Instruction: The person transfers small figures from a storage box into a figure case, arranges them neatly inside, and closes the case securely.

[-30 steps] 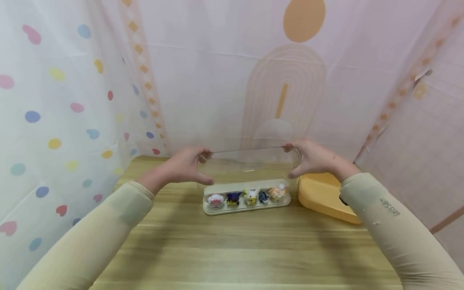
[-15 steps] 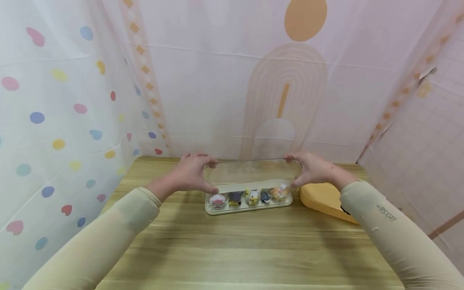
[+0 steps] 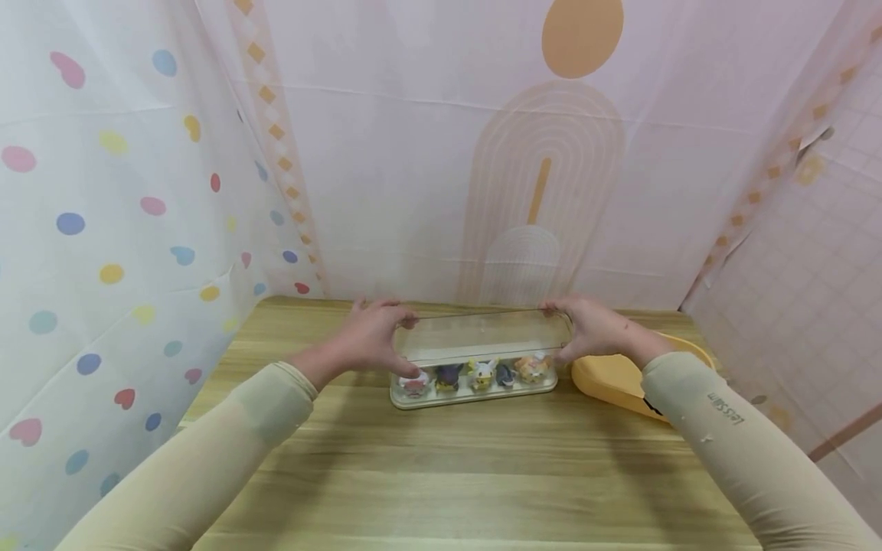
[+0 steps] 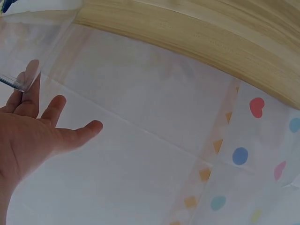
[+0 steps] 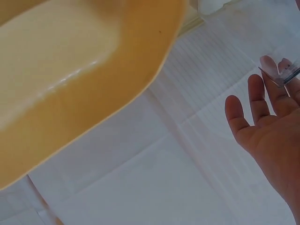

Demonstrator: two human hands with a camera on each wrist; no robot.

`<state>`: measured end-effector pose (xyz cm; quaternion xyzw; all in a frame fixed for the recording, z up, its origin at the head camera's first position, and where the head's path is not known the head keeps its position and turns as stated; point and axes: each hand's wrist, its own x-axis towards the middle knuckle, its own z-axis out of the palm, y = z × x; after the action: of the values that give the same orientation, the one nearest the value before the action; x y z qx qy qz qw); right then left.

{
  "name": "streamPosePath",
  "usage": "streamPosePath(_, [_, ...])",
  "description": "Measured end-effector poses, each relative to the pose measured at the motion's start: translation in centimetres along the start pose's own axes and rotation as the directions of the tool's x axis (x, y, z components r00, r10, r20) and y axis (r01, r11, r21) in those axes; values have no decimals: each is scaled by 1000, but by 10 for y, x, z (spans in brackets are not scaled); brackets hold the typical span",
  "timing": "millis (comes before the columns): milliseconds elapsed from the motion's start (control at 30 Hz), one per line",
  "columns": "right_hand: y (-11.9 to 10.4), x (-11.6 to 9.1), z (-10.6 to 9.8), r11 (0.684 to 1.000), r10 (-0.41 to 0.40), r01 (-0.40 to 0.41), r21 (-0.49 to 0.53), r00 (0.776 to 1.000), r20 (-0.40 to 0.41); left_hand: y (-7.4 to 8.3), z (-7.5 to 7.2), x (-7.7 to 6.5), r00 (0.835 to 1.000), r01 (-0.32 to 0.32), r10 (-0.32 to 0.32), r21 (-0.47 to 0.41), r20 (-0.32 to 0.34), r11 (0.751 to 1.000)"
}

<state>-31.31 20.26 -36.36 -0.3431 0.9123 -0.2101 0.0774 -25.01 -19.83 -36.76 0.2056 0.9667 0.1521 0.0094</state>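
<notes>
A long clear plastic cover spans between both hands, above and a little behind a pale display base. Several small toy figures stand in a row on that base. My left hand grips the cover's left end, thumb in front and fingers at the back edge. At the opposite end, my right hand holds it the same way. Each wrist view shows fingertips against the transparent edge: the left hand and the right hand. Whether the cover touches the base, I cannot tell.
A yellow tub sits right of the base, partly behind the right forearm; its curved wall fills much of the right wrist view. The wooden table ends at a curtain behind and at the left.
Both hands have lowered the clear cover, bringing its upper edge down closer to the figures. The base and figures have stayed in place.
</notes>
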Motion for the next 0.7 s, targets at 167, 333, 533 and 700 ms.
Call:
streamPosePath(167, [3, 2, 5, 1000, -10, 10, -13, 1000, -3, 0, 4, 1, 1000, 10, -10, 6, 12, 1000])
streamPosePath(333, [5, 6, 12, 999, -33, 33, -42, 999, 1, -1, 11, 1, 999, 27, -27, -1, 45, 1000])
streamPosePath(533, [7, 8, 18, 998, -27, 28, -52, 999, 29, -4, 20, 2, 997, 41, -42, 16, 61, 999])
streamPosePath(700, [8, 10, 21, 998, 1, 2, -63, 998, 56, -5, 24, 4, 996, 48, -51, 49, 71, 998])
